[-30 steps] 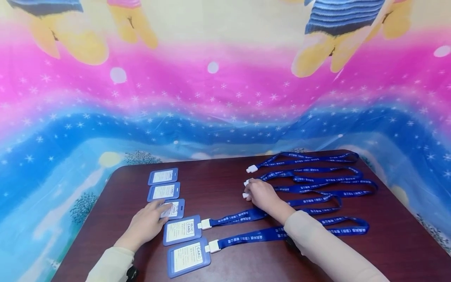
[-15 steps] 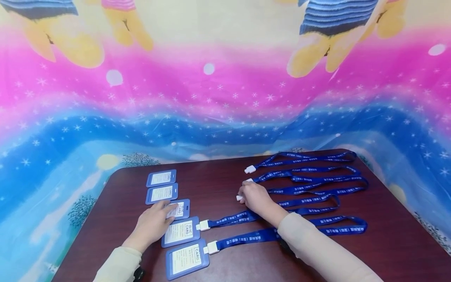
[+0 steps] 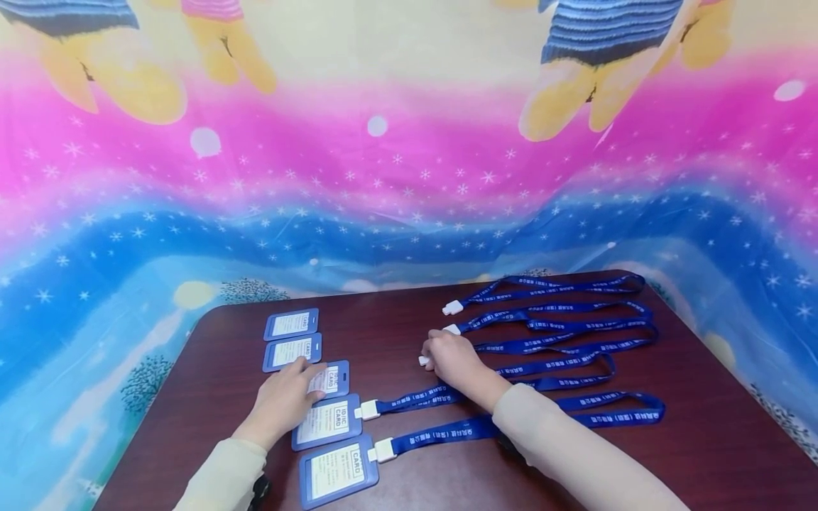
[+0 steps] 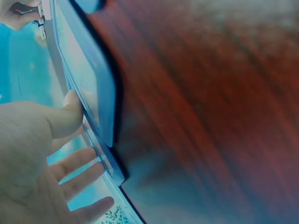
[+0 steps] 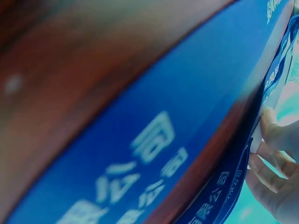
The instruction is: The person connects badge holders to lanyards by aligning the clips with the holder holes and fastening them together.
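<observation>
Badge holder (image 3: pixel 337 379), third from the far edge, is pinched on the table (image 3: pixel 377 341) by the left hand (image 3: pixel 281 399); white lanyard clip (image 3: pixel 423 361), well apart, is gripped by the right hand (image 3: pixel 455 360).

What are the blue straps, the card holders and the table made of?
Blue straps: probably smooth cloth, as they bend and twist. Card holders: likely smooth plastic, with stiff, even rims. Table: wood or lookalike, slightly shiny, with reddish grain.
</observation>
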Tool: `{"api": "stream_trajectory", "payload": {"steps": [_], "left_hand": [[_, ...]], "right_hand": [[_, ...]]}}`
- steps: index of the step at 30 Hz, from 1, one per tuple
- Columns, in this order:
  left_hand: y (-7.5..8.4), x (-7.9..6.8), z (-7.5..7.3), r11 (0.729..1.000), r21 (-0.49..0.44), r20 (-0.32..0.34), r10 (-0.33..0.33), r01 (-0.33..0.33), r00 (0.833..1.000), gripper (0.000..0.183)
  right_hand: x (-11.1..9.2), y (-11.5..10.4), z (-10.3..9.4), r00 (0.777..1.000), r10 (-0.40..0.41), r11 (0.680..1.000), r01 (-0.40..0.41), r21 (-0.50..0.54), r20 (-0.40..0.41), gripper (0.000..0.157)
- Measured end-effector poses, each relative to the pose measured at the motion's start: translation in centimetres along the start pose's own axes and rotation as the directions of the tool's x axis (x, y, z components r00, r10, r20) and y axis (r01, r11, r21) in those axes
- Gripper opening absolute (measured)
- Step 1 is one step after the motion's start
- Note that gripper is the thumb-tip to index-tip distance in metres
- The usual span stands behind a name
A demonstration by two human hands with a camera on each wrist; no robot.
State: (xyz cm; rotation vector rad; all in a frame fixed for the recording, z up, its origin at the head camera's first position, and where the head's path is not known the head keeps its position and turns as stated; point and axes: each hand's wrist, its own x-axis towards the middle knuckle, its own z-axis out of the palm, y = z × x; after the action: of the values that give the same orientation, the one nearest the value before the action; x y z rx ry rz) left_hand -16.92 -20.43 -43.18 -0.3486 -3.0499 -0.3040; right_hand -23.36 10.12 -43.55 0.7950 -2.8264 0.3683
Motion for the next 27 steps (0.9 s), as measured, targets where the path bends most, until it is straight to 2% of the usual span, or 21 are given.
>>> {"api": "stream_trajectory", "payload": {"steps": [4, 12, 27], "left_hand": [[0.1, 0.1, -0.1, 1.0, 0.007, 0.014, -0.022, 0.022, 1.0, 0.055], [0.4, 0.3, -0.2, 1.0, 0.005, -0.006, -0.03, 0.03, 1.0, 0.053], [0.5, 0.6, 0.4, 0.999, 0.013, 0.004, -0.049, 0.049, 0.999, 0.054]], "right_hand": [[0.4, -0.6, 0.2, 1.0, -0.009, 1.0, 0.009, 0.0, 0.005, 0.006], [1.1, -1.8, 0.1, 1.0, -0.01, 1.0, 0.01, -0.02, 0.014, 0.005], [2.5, -4.0, 1.1, 0.996, -0.084, 0.992, 0.087, -0.089, 0.032, 0.003]]}}
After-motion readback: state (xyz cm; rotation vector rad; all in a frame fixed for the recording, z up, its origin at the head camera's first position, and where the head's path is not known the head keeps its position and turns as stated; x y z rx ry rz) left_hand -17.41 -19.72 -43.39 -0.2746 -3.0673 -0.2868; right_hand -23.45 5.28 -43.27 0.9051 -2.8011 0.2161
